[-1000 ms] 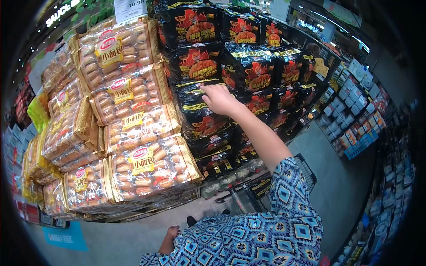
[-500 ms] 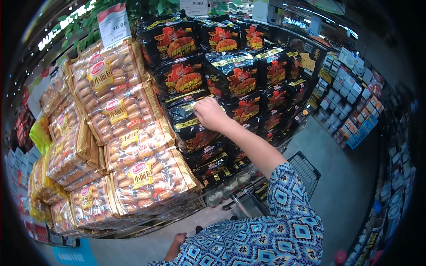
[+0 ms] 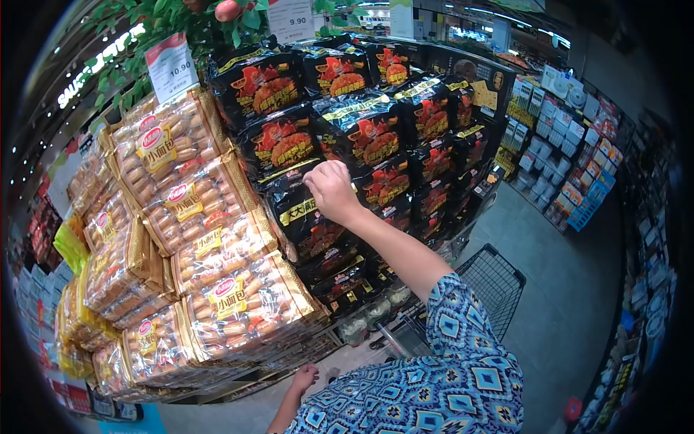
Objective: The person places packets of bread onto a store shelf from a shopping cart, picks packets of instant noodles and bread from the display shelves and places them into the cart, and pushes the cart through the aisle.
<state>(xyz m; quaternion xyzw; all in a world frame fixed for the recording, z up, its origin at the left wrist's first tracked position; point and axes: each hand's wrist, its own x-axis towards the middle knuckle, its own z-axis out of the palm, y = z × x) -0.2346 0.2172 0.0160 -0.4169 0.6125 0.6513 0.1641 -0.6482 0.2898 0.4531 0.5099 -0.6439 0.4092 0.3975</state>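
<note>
My right hand is closed in a pinch at the top edge of a black multipack bag, which looks like instant noodles and has a yellow banner. That bag leans at the front of a stack of similar black bags with red and orange pictures. Low in the view, my left hand hangs beside my body with its fingers curled and nothing visible in them. To the left of the black bags are piled clear packs of small bread rolls with gold edges.
A dark wire shopping cart stands right of my arm. Price signs rise above the stacks, in front of green leaves with red fruit. Across the aisle floor is a rack of hanging goods.
My view has shifted, so the stacks appear lower and further left. My right hand stays on the black bag, which seems slightly shifted. My left hand is raised a little and shows more.
</note>
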